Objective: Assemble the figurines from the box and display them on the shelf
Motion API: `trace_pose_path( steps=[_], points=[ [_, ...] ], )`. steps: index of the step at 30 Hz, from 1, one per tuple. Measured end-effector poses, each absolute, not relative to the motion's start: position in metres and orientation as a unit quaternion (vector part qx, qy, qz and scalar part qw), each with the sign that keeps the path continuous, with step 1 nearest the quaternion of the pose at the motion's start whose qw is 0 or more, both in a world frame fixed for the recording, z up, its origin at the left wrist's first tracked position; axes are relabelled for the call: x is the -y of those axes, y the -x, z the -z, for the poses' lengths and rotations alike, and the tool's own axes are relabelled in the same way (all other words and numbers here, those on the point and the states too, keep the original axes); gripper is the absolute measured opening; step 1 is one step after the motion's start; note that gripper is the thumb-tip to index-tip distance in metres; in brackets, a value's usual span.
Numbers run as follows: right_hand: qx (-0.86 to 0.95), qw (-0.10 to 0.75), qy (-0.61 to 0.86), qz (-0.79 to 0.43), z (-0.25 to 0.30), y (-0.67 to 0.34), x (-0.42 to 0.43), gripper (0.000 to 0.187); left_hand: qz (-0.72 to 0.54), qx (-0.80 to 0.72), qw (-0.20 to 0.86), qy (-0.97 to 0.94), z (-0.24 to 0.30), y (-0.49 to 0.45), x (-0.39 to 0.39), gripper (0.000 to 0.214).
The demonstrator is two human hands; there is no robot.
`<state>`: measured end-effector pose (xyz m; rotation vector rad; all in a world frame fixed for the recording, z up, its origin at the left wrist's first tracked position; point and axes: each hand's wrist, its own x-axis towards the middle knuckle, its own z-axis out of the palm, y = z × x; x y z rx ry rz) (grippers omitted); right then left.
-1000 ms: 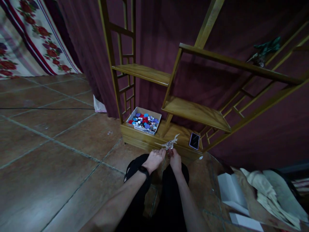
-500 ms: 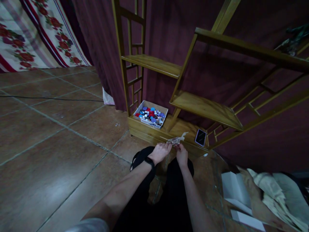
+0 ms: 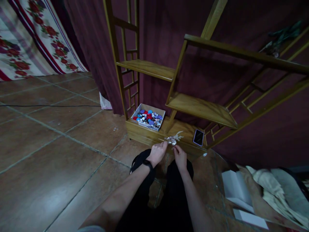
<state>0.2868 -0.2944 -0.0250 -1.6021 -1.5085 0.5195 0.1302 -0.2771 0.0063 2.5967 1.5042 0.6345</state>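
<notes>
My left hand (image 3: 157,152), with a dark band on its wrist, is closed at one side of a small shiny, clear crinkled plastic piece (image 3: 172,140). A pale, ragged, branching end sticks out at its upper right; its exact kind is too small to tell. From below right, my right hand (image 3: 180,157) pinches the same piece with fingertips together. Both hands are above my knees, in front of the low wooden shelf base. Just beyond them on that base sits an open box (image 3: 162,125) of small red, blue, purple and white pieces.
A phone (image 3: 198,137) with a purple edge lies on the base of the wooden shelf unit (image 3: 145,136). White boxes (image 3: 238,190) and pale cloth (image 3: 277,193) are at the lower right. A dark cable (image 3: 48,105) crosses the tiled floor at left.
The crinkled plastic piece has turned, and its pale end now looks more spread out. Both hands have shifted slightly left, with my right fingertips now lower on it. The view has shifted slightly.
</notes>
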Motion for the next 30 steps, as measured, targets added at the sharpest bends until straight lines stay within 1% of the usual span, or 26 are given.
trace_pose_path(
  steps=[6, 11, 15, 18, 22, 26, 30],
  points=[
    [0.597, 0.454, 0.616, -0.242, 0.019, -0.276, 0.303, 0.026, -0.231, -0.548, 0.082, -0.800, -0.007, -0.130, 0.271, 0.024],
    [0.595, 0.458, 0.608, -0.258, 0.013, -0.261, 0.312, 0.023, -0.271, -0.563, 0.151, -0.766, -0.002, -0.131, 0.263, 0.021],
    [0.613, 0.464, 0.590, -0.248, 0.001, -0.245, 0.316, 0.020, -0.322, -0.525, 0.255, -0.745, 0.003, -0.130, 0.258, 0.017],
    [0.617, 0.473, 0.586, -0.229, -0.008, -0.234, 0.317, 0.019, -0.377, -0.472, 0.358, -0.712, 0.008, -0.131, 0.253, 0.016],
    [0.616, 0.485, 0.579, -0.224, -0.013, -0.227, 0.318, 0.021, -0.441, -0.416, 0.497, -0.621, 0.014, -0.132, 0.243, 0.014],
    [0.594, 0.506, 0.589, -0.208, -0.014, -0.228, 0.318, 0.023, -0.435, -0.405, 0.589, -0.547, 0.013, -0.127, 0.238, 0.026],
    [0.556, 0.515, 0.628, -0.176, -0.014, -0.232, 0.316, 0.023, -0.412, -0.392, 0.641, -0.515, 0.008, -0.125, 0.239, 0.033]
  ],
)
